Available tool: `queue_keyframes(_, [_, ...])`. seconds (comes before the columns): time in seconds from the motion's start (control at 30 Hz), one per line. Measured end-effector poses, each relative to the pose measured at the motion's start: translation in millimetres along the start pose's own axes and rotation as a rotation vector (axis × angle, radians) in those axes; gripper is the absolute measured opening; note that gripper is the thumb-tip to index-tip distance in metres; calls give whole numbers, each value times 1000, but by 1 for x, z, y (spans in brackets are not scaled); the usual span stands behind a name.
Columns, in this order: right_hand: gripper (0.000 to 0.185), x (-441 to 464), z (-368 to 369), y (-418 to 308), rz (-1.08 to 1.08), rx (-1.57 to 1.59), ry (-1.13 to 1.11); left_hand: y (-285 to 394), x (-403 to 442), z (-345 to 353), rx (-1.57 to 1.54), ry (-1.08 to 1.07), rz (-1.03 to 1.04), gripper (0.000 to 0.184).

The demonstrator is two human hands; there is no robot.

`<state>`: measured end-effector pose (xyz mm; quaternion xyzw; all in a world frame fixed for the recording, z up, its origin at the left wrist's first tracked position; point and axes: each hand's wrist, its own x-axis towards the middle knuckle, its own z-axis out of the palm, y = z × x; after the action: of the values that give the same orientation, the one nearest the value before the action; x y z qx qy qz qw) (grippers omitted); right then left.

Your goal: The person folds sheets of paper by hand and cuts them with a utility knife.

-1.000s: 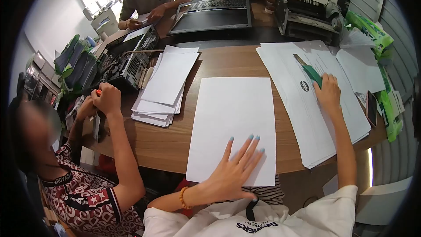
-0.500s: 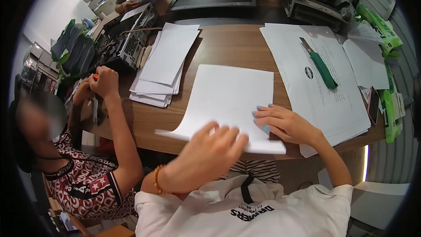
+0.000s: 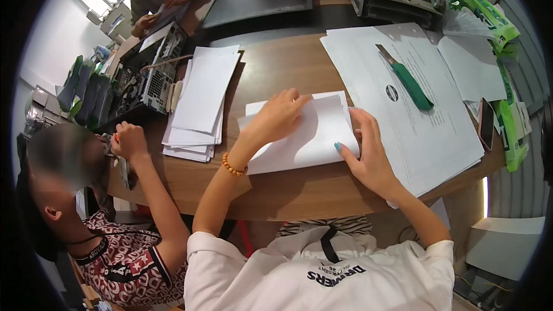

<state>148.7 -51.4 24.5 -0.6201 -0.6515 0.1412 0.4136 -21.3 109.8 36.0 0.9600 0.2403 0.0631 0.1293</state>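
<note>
A white sheet of paper [image 3: 314, 144] lies on the wooden desk in front of me, its near half bent over toward the far side in a loose, curved fold. My left hand [image 3: 279, 116], with an orange bead bracelet at the wrist, is at the far edge of the folded-over part, fingers curled down on it. At the right edge my right hand [image 3: 373, 155] grips the paper, thumb on top and the other fingers round the side, partly hidden. Blue polish shows on the thumbnail.
Left of the sheet stands a stack of white papers [image 3: 201, 98], beside an opened computer case [image 3: 155, 75]. A green utility knife [image 3: 412, 86] with its blade out rests on large printed sheets [image 3: 426, 144]. A laptop [image 3: 259, 3] and co-workers are around the desk [image 3: 276, 196].
The sheet's near part has been brought up and over toward its far edge. My left hand moved away from me with it; my right hand now grips the side instead of lying flat.
</note>
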Motion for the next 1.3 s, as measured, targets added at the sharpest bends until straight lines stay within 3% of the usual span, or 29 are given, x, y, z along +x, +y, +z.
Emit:
queue_keyframes(0.07, [59, -2, -1, 1, 45, 103, 5, -4, 1, 1, -26, -1, -3, 45])
queue_keyframes(0.13, [60, 5, -5, 6, 347, 599, 8, -5, 5, 5, -194, 58, -39, 46])
queue_keyframes(0.17, [60, 9, -8, 12, 310, 612, -5, -11, 6, 9, -234, 73, -28, 47])
queue_keyframes(0.23, [63, 16, -14, 25, 568, 917, -66, -17, 10, 10, -273, 19, -33, 47])
queue_keyframes(0.5, [65, 67, -33, 36, 752, 888, -255, -21, 29, -3, -335, -186, -271, 44])
queue_keyframes(0.63, [52, 79, -22, 44, 676, 648, -437, -25, 28, 0, -330, -159, -178, 39])
queue_keyframes(0.7, [36, 78, -14, 35, 480, 499, -453, -26, 23, 2, -357, -132, -113, 37])
queue_keyframes(0.73, [36, 77, -9, 34, 506, 501, -442, -27, 20, 4, -357, -13, -68, 35])
queue_keyframes(0.8, [27, 71, -2, 37, 250, 192, -176, -20, 11, 4, -363, 139, -16, 31])
queue_keyframes(0.93, [24, 68, 0, 40, 362, 440, -187, -16, 5, 7, -89, 433, 153, 26])
queue_keyframes(1.07, [25, 65, 8, 50, 329, 559, -192, -17, 9, 8, -148, 341, 142, 26])
queue_keyframes(1.13, [25, 64, 9, 50, 343, 580, -179, -12, 12, 5, -375, 183, -84, 24])
queue_keyframes(1.3, [27, 64, 6, 48, 353, 539, -179, -5, 12, 4, -447, 239, -31, 39])
